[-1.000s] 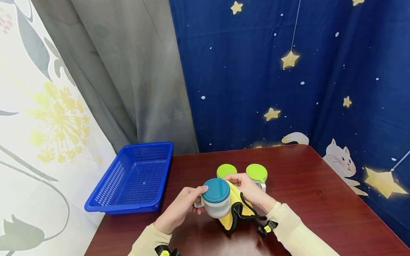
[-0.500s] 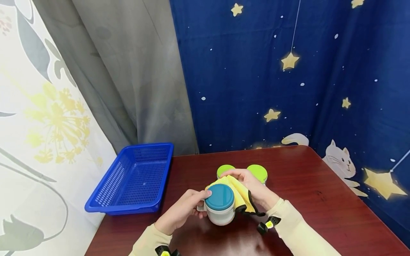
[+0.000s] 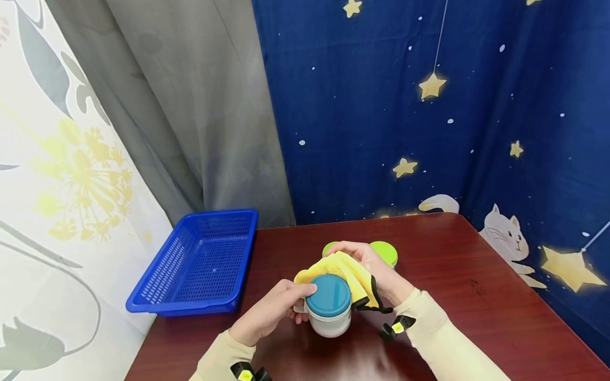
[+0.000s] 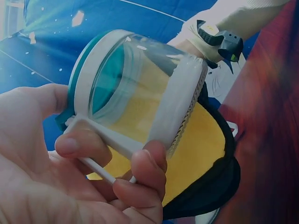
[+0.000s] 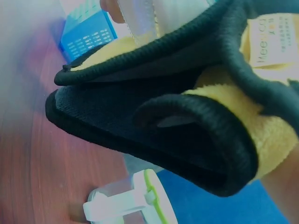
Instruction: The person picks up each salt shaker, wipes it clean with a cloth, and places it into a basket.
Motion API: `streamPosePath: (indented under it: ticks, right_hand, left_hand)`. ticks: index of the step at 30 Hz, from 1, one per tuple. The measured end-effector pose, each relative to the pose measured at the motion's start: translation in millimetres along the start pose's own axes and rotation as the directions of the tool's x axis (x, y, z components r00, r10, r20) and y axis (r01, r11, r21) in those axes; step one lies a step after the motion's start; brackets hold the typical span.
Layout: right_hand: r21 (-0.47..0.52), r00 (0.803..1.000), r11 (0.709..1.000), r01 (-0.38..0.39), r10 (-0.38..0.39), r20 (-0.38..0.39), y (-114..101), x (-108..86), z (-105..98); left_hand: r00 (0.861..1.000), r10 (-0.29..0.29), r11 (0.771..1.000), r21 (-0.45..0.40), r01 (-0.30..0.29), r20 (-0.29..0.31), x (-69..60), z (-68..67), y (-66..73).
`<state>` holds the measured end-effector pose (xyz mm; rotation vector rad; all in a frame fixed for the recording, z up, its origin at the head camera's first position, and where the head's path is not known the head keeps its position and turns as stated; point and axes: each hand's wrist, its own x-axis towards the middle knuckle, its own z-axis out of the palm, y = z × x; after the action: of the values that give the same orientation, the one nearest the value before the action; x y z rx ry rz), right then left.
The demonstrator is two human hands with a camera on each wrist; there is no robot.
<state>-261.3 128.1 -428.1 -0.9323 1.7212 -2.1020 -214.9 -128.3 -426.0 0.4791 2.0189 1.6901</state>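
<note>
My left hand (image 3: pixel 271 312) grips the white handle (image 4: pixel 117 141) of a clear seasoning jar (image 3: pixel 331 325). Its thumb rests on the teal lid (image 3: pixel 328 295). In the left wrist view the jar is tilted, with fingers curled round the handle. A yellow cloth (image 3: pixel 362 283) with black edging is held by my right hand (image 3: pixel 376 270) and drapes along the jar's far and right sides. Seen from the right wrist, the cloth (image 5: pixel 275 135) is folded, its dark underside and a label showing; it hides most of that hand. Cloth colour shows through the jar's glass.
Behind the right hand stand two jars with green lids, one lid (image 3: pixel 385 251) in fuller view, the other (image 3: pixel 328 247) mostly covered. A blue perforated basket (image 3: pixel 190 308) sits at the left of the dark red table (image 3: pixel 476 296). Curtains hang behind.
The jar has shifted slightly right and nearer to me. The right hand has drawn the cloth up and round the jar's far side, so it now shows left of the lid too.
</note>
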Motion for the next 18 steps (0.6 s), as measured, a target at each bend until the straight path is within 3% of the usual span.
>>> streamPosePath:
  ticks: [5,12,18]
  right_hand:
    - [-0.013,0.999,0.999,0.039,-0.039,0.035,0.2,1.9,4.0]
    - [-0.154,0.996,0.984,-0.088,0.089,-0.005,14.7,0.7,0.8]
    - [-0.197,0.992,0.973,-0.116,0.124,0.029,30.3,-1.0,0.0]
  left_hand:
    - [0.999,0.013,1.0,0.011,-0.013,0.037,0.2,0.0,0.5]
    - [1.0,0.015,1.0,0.022,-0.016,0.026,-0.4,-2.1,2.8]
    - [1.0,0.018,1.0,0.004,-0.018,0.005,-0.5,-6.1,5.8]
